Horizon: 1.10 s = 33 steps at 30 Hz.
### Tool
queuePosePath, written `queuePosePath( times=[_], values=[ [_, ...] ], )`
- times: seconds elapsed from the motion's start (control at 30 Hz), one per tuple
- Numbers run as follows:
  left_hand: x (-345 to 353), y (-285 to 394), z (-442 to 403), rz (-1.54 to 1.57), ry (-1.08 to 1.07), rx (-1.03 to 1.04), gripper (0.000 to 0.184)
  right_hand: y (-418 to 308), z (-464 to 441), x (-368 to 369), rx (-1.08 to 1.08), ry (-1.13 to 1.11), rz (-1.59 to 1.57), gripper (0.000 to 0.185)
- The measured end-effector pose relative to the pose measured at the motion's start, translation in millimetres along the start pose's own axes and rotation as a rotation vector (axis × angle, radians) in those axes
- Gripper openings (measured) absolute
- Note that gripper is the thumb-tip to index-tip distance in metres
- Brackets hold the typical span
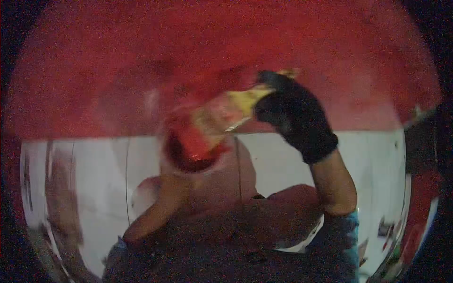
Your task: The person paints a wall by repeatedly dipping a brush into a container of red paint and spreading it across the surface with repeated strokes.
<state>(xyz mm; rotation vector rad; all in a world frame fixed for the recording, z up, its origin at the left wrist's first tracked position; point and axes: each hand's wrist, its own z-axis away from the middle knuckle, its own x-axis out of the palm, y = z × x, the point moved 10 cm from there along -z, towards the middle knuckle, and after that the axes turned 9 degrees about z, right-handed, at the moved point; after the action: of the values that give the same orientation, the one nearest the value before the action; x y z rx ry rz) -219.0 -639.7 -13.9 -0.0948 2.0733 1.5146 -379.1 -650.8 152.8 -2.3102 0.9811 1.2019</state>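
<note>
My right hand (pixel 292 111), in a black glove, is closed round the yellow handle of a wide paintbrush (pixel 214 118). The brush slants down to the left, its red, wet-looking end over the mouth of a round container (pixel 193 162) with red paint inside. Under that container is my left hand (pixel 181 181), holding it; the fingers are blurred and mostly hidden by it. Both things are smeared by motion.
A red surface (pixel 283 37) fills the upper half, with darker red patches. Below its edge lies a pale tiled floor (pixel 99 188). My legs and dark clothing show at the bottom. Small blurred objects (pixel 386 229) lie at the lower right.
</note>
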Motion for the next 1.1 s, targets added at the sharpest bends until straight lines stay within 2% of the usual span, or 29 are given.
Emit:
queuePosePath(
  times=[0.03,0.07,0.1,0.17,0.2,0.27,0.3,0.37,0.4,0.47,0.57,0.6,0.7,0.73,0.8,0.87,0.9,0.93,0.97,1.0,1.07,1.1],
  values=[
    [17,-51,3,-0.424,-0.104,-0.06,0.074,16,9,5,0.176,-0.002,-0.362,0.034],
    [26,-38,2,-0.427,-0.161,0.005,0.074,30,20,11,0.338,0.028,-0.733,0.033],
    [19,-21,1,-0.242,-0.107,-0.008,0.074,40,30,4,0.387,0.077,-0.691,0.033],
    [7,1,-6,0.118,-0.004,-0.083,0.073,53,55,32,0.696,-0.031,-1.446,0.028],
    [17,10,-15,0.102,-0.047,-0.057,0.073,62,61,25,0.71,0.025,-1.436,0.028],
    [23,31,-29,0.14,0.095,-0.003,0.069,68,85,39,0.957,-0.036,-1.693,0.025],
    [26,40,-33,0.159,0.171,0.018,0.067,75,95,37,0.96,0.005,-1.701,0.025],
    [24,46,-27,0.208,0.322,0.056,0.063,77,107,24,0.75,0.175,-1.704,0.024],
    [32,28,-23,0.203,0.288,0.005,0.062,75,117,16,0.753,0.206,-1.703,0.024],
    [50,8,-29,0.176,0.228,-0.039,0.06,83,146,4,0.94,0.33,-1.802,0.025],
    [74,-16,-25,0.311,0.15,-0.065,0.055,66,178,4,0.872,0.488,-1.823,0.026],
    [89,-6,-66,0.321,0.113,-0.124,0.054,110,179,0,0.904,0.524,-1.874,0.026],
    [99,-15,-72,0.442,0.058,-0.178,0.049,118,198,-11,0.877,0.672,-1.874,0.027],
    [109,-23,-77,0.486,0.046,-0.197,0.048,125,213,-12,0.934,0.688,-1.821,0.027],
    [157,-30,-99,0.586,0.025,-0.239,0.045,136,241,-2,0.998,0.703,-1.767,0.026],
    [195,-53,-90,0.691,0.006,-0.271,0.042,148,279,-18,0.82,0.653,-0.994,0.026],
    [201,-38,-96,0.743,0.001,-0.29,0.041,149,282,-19,0.819,0.654,-0.996,0.026],
    [211,-20,-103,0.43,-0.015,-0.257,0.038,158,298,-8,0.957,0.733,-1.209,0.027],
    [225,27,-114,0.116,-0.031,-0.223,0.037,163,313,7,1.095,0.809,-1.426,0.027],
    [234,36,-120,0.115,-0.032,-0.224,0.037,166,321,12,1.097,0.81,-1.427,0.027],
    [248,52,-133,0.155,-0.038,-0.21,0.034,178,341,-8,1.154,0.615,-0.547,0.027],
    [254,57,-140,0.175,-0.04,-0.2,0.033,186,344,-7,1.154,0.617,-0.549,0.027]
  ],
)
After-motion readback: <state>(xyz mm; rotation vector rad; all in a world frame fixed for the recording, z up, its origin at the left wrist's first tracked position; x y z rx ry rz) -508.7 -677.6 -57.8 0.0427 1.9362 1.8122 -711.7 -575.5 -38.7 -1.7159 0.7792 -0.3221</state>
